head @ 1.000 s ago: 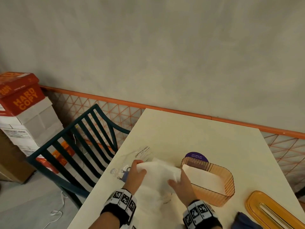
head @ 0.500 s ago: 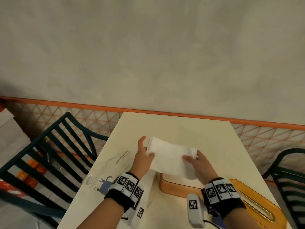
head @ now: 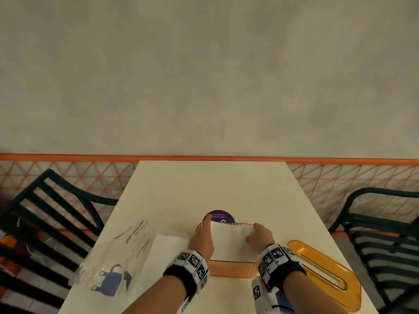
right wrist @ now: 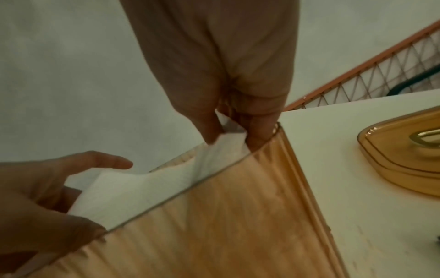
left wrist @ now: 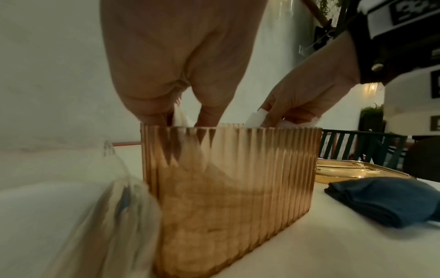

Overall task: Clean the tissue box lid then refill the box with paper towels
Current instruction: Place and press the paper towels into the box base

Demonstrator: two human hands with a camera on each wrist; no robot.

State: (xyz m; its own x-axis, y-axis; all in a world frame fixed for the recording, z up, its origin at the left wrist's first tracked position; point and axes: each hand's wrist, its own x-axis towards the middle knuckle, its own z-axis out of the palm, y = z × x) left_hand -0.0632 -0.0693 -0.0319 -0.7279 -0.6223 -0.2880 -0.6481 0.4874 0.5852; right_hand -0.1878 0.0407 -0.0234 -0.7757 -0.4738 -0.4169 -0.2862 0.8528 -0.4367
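My left hand and right hand cover both ends of the paper towel stack, and I can't see how deep it sits in the amber tissue box. The box hides half the purple sticker; its print is too small to read. The head view's lower edge crops the lid at the tabletop's right edge. The plastic wrapper blurs in the left wrist view.

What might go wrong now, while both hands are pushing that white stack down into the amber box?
The paper towels fill the tissue box almost wall to wall, so edges may crumple or catch on the rim as the left hand and right hand work them in. The fingers are wedged between stack and wall and could drag sheets out when withdrawn. The box looks light, so it might slide.
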